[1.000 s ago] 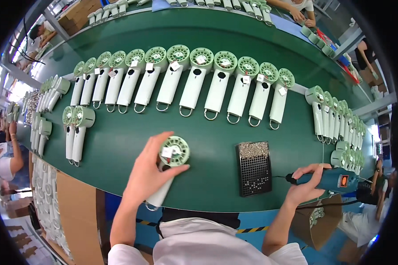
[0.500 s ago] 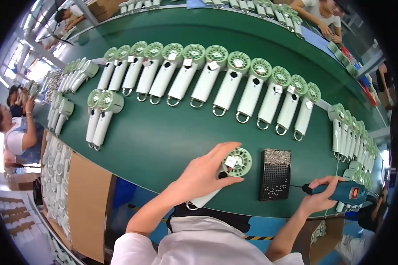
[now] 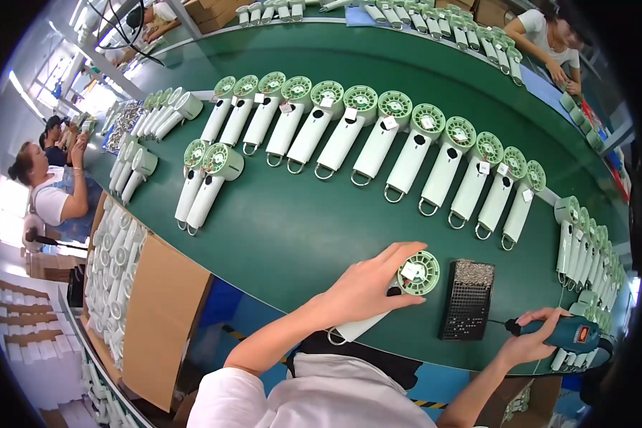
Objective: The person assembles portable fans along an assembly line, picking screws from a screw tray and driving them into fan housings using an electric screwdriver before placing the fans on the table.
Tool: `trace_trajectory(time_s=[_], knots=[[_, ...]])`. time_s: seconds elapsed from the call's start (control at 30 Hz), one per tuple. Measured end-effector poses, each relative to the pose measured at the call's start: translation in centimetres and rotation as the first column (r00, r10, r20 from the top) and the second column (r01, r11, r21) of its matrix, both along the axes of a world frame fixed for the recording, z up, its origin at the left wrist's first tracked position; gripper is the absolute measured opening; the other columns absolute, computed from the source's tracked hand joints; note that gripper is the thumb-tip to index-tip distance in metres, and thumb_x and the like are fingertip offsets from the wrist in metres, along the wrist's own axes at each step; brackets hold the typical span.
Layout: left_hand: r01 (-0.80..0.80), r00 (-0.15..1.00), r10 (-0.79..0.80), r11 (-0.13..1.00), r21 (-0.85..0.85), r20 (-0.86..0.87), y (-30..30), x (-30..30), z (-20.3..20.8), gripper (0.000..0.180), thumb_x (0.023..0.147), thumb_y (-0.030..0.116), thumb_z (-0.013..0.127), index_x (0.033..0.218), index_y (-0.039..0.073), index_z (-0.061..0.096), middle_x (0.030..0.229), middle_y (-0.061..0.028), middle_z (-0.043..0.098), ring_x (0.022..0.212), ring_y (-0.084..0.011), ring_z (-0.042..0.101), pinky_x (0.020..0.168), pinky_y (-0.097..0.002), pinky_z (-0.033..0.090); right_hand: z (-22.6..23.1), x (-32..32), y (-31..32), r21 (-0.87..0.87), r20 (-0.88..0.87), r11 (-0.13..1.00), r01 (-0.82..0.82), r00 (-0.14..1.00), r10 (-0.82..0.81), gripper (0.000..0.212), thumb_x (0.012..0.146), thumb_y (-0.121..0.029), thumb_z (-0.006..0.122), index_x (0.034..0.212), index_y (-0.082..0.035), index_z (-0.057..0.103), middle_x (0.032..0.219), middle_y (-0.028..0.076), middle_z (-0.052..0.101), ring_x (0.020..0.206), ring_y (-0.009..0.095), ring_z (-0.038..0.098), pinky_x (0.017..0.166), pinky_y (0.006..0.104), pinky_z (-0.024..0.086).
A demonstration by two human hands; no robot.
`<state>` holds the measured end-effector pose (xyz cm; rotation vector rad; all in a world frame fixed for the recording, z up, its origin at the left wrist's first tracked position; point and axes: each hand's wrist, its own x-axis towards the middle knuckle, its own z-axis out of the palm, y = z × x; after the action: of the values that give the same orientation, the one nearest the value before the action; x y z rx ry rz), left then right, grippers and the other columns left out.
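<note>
**Fan in L. hand, driver in R. at green assembly bench**

L. hand (image 3: 364,289), lower ctr. of frame, has thumb and fingers clamped round the head of a pale-green handheld fan (image 3: 419,272), grille up w/ a white tag on it; the fan's handle slants down-left under the palm to a metal loop near the bench edge. R. hand (image 3: 531,342), lower right, has its fingers closed round the front of a teal electric screwdriver (image 3: 567,333), its thin bit pointing left. Btwn the two hands sits a black tray (image 3: 471,298), silvery screws heaped at its top end, a few scattered lower down; can't tell if the bit touches it.

Beyond, a long row of similar fans (image 3: 374,146) arcs across the green bench (image 3: 285,228), w/ a pair (image 3: 208,192) at ctr. left and a cluster (image 3: 585,242) at far right. Lower left: a cardboard box (image 3: 165,321) w/ white parts. Co-workers at left (image 3: 57,192) and upper right (image 3: 542,43).
</note>
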<state>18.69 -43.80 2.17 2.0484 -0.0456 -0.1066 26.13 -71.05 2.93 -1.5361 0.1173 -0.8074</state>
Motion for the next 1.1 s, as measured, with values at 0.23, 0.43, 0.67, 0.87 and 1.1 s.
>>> trace_trajectory(time_s=[0.23,0.43,0.67,0.87,1.1], knots=[[0.027,1.0,-0.026,1.0,0.006,-0.017,-0.3,0.2,0.3,0.07,0.08,0.032,0.072,0.137,0.012,0.037,0.133,-0.0123,0.048,0.107,-0.0364,0.058,0.086,-0.043,0.05,0.0,-0.3,0.1,0.101,0.017,0.995,-0.022,1.0,0.02,0.026,0.096,-0.012,0.051,0.116,0.003,0.046,0.063,0.005,0.046,0.044,0.011,0.04,0.043,0.0242,0.036],[-0.069,0.996,0.07,0.998,0.008,-0.051,-0.7,0.5,0.6,0.071,0.075,0.021,0.079,0.135,0.013,0.044,0.126,-0.0088,0.055,0.093,-0.0237,0.063,0.077,-0.0319,0.051,-0.6,-0.1,-0.3,0.075,0.009,0.996,-0.052,0.999,0.052,0.028,0.095,-0.013,0.051,0.117,0.004,0.043,0.06,0.004,0.046,0.041,0.011,0.04,0.041,0.0246,0.036],[-0.048,0.996,0.048,0.999,-0.005,-0.07,-1.0,0.9,0.8,0.069,0.076,0.026,0.078,0.134,0.01,0.044,0.127,-0.0129,0.054,0.108,-0.0318,0.06,0.088,-0.0385,0.051,-0.4,0.0,-0.2,0.081,0.013,0.996,-0.048,0.999,0.047,0.023,0.095,-0.011,0.049,0.11,0.004,0.043,0.059,0.005,0.045,0.04,0.012,0.041,0.039,0.0262,0.038],[-0.067,0.994,0.067,0.998,0.008,-0.086,-1.1,0.9,1.0,0.07,0.075,0.025,0.079,0.134,0.009,0.045,0.127,-0.013,0.054,0.105,-0.0312,0.061,0.085,-0.038,0.052,-0.4,0.0,-0.5,0.06,0.025,0.995,-0.077,0.997,0.075,0.022,0.094,-0.012,0.049,0.109,0.004,0.043,0.06,0.005,0.045,0.039,0.012,0.041,0.038,0.0263,0.038],[-0.061,0.997,0.062,0.998,0.016,-0.047,-1.0,0.9,0.4,0.07,0.074,0.025,0.079,0.133,0.01,0.045,0.125,-0.0132,0.054,0.103,-0.0315,0.061,0.085,-0.038,0.051,-0.1,-0.3,-0.7,0.091,0.018,0.99,-0.104,0.995,0.103,0.017,0.094,-0.008,0.048,0.105,0.003,0.043,0.06,0.006,0.049,0.042,0.013,0.046,0.042,0.0278,0.041]])
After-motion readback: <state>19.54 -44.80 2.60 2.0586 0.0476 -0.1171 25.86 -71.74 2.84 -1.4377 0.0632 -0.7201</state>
